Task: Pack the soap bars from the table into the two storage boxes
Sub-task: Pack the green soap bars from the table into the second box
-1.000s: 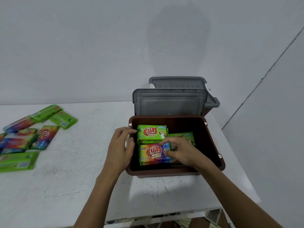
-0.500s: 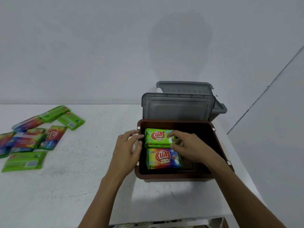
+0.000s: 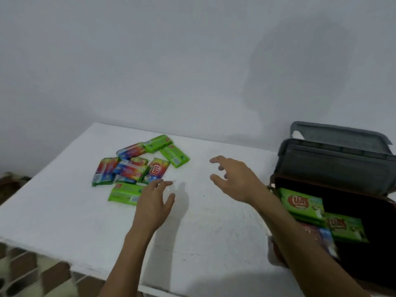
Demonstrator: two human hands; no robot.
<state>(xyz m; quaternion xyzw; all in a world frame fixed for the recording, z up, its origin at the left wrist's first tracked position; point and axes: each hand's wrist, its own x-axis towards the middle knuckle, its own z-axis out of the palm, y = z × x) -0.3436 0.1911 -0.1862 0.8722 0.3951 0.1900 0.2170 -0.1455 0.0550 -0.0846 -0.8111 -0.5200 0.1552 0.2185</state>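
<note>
A pile of wrapped soap bars (image 3: 137, 168), green ones and rainbow-coloured ones, lies on the white table (image 3: 214, 221) at the left. The near brown storage box (image 3: 368, 264) stands at the right with its grey lid (image 3: 334, 163) up and three soap bars (image 3: 302, 202) visible inside. A second grey lid (image 3: 340, 133) rises behind it. My left hand (image 3: 153, 202) hovers open at the near edge of the pile, beside a green bar (image 3: 126, 193). My right hand (image 3: 235, 179) is open over the bare table between pile and box. Neither hand holds anything.
The table's left and front edges drop to a patterned floor (image 3: 25, 273). A plain grey wall (image 3: 171, 61) runs behind the table. The box sits at the table's right end, cut off by the frame.
Both hands have left the box and moved left across the table toward the loose soap pile. My view has swung left, so the box now sits at the right edge.
</note>
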